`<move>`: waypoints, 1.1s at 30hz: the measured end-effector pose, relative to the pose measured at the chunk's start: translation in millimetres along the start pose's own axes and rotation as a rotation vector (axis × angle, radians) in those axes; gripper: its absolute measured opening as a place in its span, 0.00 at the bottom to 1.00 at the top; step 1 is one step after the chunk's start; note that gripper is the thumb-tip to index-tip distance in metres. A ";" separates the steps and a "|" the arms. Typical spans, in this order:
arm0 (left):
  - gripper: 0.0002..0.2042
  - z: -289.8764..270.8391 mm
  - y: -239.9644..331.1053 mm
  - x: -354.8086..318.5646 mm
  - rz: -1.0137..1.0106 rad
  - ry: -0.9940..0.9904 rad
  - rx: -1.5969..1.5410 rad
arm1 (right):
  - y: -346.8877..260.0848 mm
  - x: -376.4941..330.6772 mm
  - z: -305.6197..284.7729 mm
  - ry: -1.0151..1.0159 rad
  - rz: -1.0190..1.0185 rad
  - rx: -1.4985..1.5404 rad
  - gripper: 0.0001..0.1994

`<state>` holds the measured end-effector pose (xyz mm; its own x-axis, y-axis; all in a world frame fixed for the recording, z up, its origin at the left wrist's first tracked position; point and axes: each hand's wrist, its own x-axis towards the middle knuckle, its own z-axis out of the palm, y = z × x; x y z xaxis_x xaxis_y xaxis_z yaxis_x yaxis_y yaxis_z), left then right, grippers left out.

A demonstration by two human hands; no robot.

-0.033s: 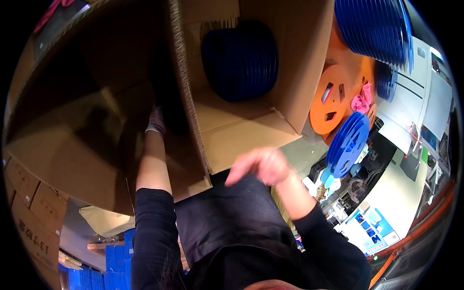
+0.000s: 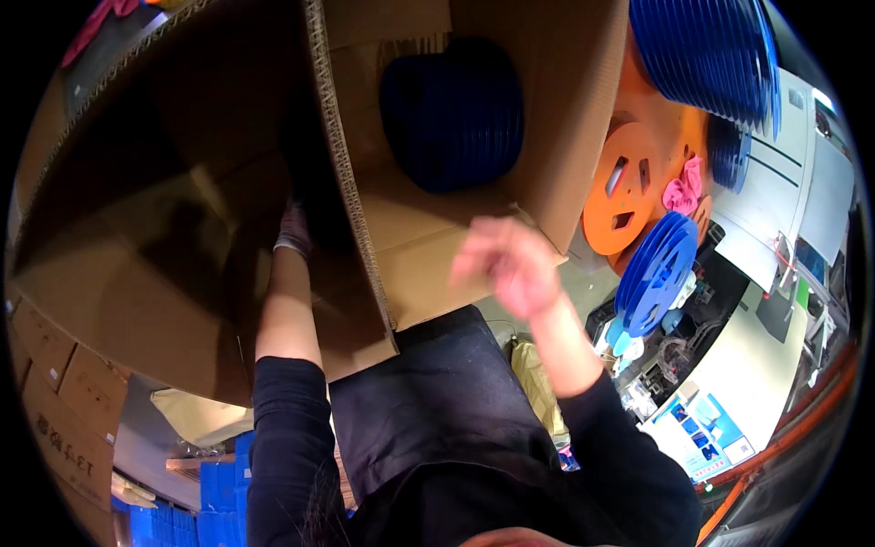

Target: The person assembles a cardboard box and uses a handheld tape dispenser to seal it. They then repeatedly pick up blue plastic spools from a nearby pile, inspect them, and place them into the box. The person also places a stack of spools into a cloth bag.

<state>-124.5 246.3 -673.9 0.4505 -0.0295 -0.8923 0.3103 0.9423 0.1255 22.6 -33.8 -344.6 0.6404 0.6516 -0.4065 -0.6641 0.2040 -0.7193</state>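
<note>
My left hand [image 2: 293,228], in a light glove, reaches deep into the shadowed left cardboard box [image 2: 109,237] beside the upright wall between the two boxes. Its fingers fade into the dark, so I cannot see what they touch. My right hand [image 2: 510,264] hovers over the near flap of the right cardboard box [image 2: 570,118]. That hand is blurred, fingers loosely bent and apart, with nothing visible in them. A row of dark blue reels [image 2: 451,114] rests inside the right box.
An orange disc [image 2: 624,187] leans right of the boxes, near stacked blue reels [image 2: 706,55] and a smaller blue reel group [image 2: 656,273]. A pink cloth [image 2: 682,185] lies among them. Closed cartons [image 2: 68,392] stand at lower left, and a cluttered workbench [image 2: 761,365] at right.
My right hand has risen away from my body, over the right box's near flap. My left hand stays in the left box.
</note>
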 end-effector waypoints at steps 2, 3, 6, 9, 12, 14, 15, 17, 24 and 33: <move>0.24 10.4 5.8 -11.8 0.068 0.030 0.117 | -20.2 56.9 -51.6 0.470 -0.056 -0.275 0.19; 0.24 14.6 7.6 -14.7 0.091 -0.056 0.113 | -11.2 85.1 -92.2 0.589 -0.107 -0.670 0.19; 0.23 63.0 14.0 -64.0 0.173 0.020 0.022 | 14.5 146.2 -156.3 0.799 -0.100 -1.173 0.27; 0.23 24.1 -3.4 -60.3 0.259 0.065 -0.041 | 36.0 182.5 -145.5 0.784 -0.004 -1.689 0.32; 0.24 16.5 -18.8 -75.2 0.308 0.114 -0.027 | 50.7 187.8 -127.2 0.733 0.068 -1.832 0.39; 0.25 8.2 -26.7 -92.3 0.531 0.126 0.469 | 57.6 190.4 -133.9 0.767 0.024 -1.764 0.41; 0.26 3.7 -31.9 -102.3 0.575 0.155 0.564 | 61.7 191.8 -136.6 0.780 0.001 -1.732 0.42; 0.26 9.5 -42.8 -128.0 0.601 0.247 0.603 | 63.8 187.8 -136.3 0.757 -0.040 -1.749 0.45; 0.25 25.1 -76.8 -211.2 0.463 0.294 0.382 | 86.6 137.6 -121.9 0.788 -0.104 -1.813 0.57; 0.23 8.3 -99.0 -243.5 0.377 0.369 0.334 | 72.9 149.5 -139.0 0.828 0.030 -1.543 0.49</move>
<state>-258.0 157.4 -465.4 0.2801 0.4580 -0.8437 0.4583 0.7085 0.5367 123.5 -23.1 -536.1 0.9726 0.0301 -0.2304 -0.0507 -0.9402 -0.3367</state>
